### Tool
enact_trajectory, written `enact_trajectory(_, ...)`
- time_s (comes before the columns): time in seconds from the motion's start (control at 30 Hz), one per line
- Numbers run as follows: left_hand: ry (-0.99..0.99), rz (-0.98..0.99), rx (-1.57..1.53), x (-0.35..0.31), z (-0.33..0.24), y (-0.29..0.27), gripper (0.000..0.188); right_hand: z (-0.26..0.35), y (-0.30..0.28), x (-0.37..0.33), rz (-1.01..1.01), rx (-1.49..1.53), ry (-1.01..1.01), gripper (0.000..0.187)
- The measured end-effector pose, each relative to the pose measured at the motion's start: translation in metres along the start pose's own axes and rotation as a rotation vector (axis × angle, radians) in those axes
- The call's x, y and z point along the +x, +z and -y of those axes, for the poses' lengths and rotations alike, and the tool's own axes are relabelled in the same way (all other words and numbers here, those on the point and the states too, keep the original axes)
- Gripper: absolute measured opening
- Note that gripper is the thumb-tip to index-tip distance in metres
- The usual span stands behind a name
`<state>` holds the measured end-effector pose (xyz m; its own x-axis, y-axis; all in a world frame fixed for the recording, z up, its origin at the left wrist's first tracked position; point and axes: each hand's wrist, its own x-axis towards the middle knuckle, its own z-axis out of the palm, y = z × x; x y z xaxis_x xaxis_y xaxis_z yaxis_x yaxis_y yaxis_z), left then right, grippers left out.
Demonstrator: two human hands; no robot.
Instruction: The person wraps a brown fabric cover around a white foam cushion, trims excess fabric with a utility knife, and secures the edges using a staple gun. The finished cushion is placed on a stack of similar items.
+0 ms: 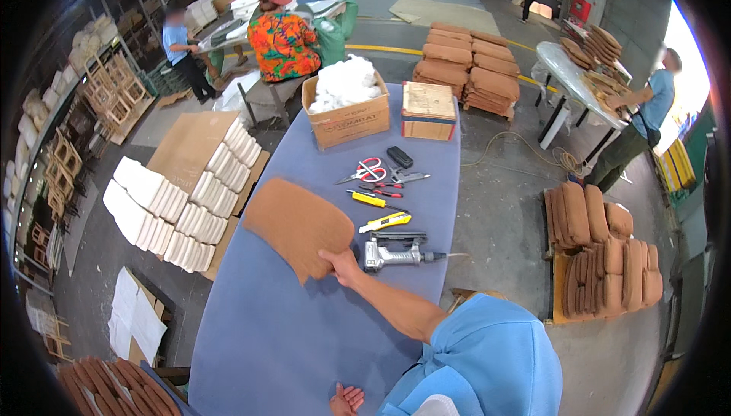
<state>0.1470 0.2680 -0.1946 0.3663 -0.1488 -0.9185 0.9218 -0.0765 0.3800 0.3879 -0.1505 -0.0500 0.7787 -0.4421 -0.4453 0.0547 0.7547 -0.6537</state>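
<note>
My right hand grips the near right corner of a brown fabric-covered cushion, its far edge blurred. The cushion is over a blue-grey covered table. Down at the lower edge my left hand is turned palm up, fingers loosely apart, holding nothing. Just right of the cushion lies a silver staple gun with a hose. Beyond it are a yellow utility knife, a yellow-handled screwdriver, red-handled pliers and red-and-white scissors.
A carton of white stuffing and a closed box stand at the table's far end. Stacked white pads sit left; brown cushions are piled right. One person works at another table; others are farther back.
</note>
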Motion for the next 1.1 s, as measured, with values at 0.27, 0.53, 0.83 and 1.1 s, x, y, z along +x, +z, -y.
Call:
enact_trajectory(0.27, 0.256, 0.121, -0.224, -0.059, -0.038, 0.044, 0.075, 0.009, -0.136, -0.287, 0.041, -0.279, 0.144, 0.065)
enact_trajectory(0.53, 0.352, 0.312, -0.629, -0.07, 0.001, 0.079, 0.088, 0.044, -0.238, -0.504, 0.033, -0.426, 0.01, 0.075)
enact_trajectory(0.83, 0.294, 0.623, -0.287, -0.125, 0.078, 0.175, 0.077, 0.068, -0.36, -0.678, -0.145, -0.55, -0.111, 0.084)
enact_trajectory(1.1, 0.097, 0.845, 0.04, -0.093, 0.202, 0.328, 0.066, 0.051, -0.496, -0.819, -0.461, -0.097, -0.352, 0.08)
